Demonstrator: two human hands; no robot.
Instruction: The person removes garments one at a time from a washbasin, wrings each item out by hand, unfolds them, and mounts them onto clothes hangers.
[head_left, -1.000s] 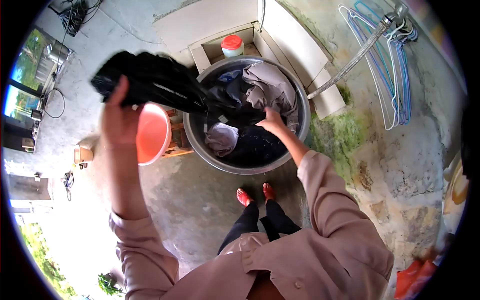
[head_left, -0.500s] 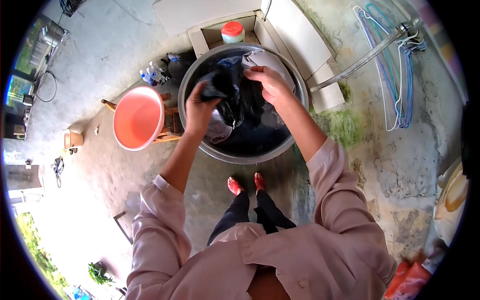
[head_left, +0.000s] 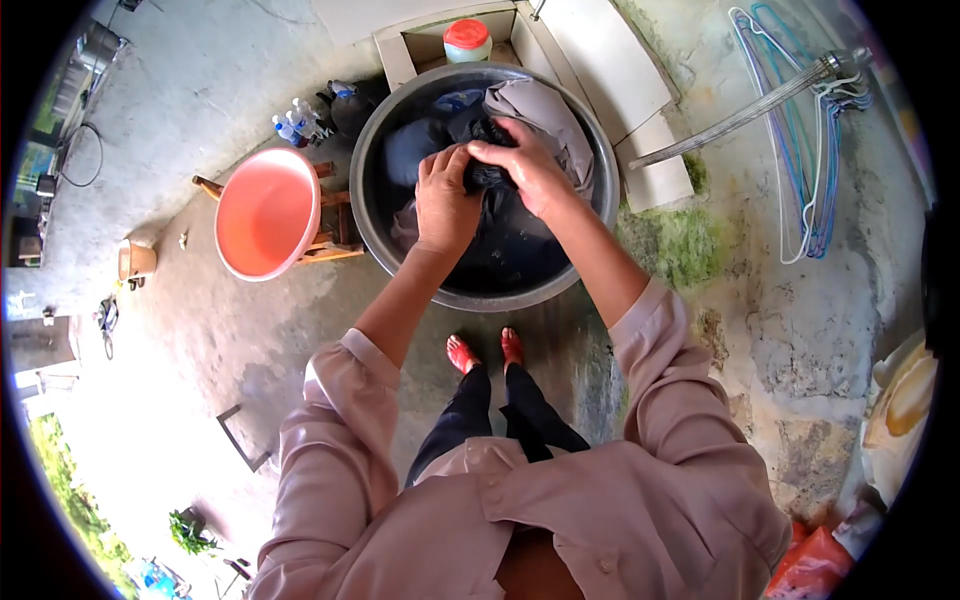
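Note:
A wide metal basin [head_left: 492, 302] holds dark water and several wet clothes. Over its middle, my left hand [head_left: 447, 203] and my right hand [head_left: 530, 168] are close together, both closed on a bunched black garment [head_left: 490, 176]. Part of that garment hangs below toward the water, and my fingers hide some of it. To the left in the basin lies a dark blue cloth [head_left: 412, 152]. A light grey-beige garment [head_left: 545, 115] rests against the basin's upper right side, beside my right hand.
A pink plastic basin [head_left: 268, 215] sits on a wooden stool [head_left: 335, 240] at left. Behind the metal basin is a red-lidded jar [head_left: 467, 40]. Plastic bottles [head_left: 300, 122] stand near the wall. Hangers [head_left: 825, 180] and a hose [head_left: 740, 115] are at right.
My hands, apart before, have come together around the black garment, the left one moving right. The garment is now bunched between them. The view has shifted slightly.

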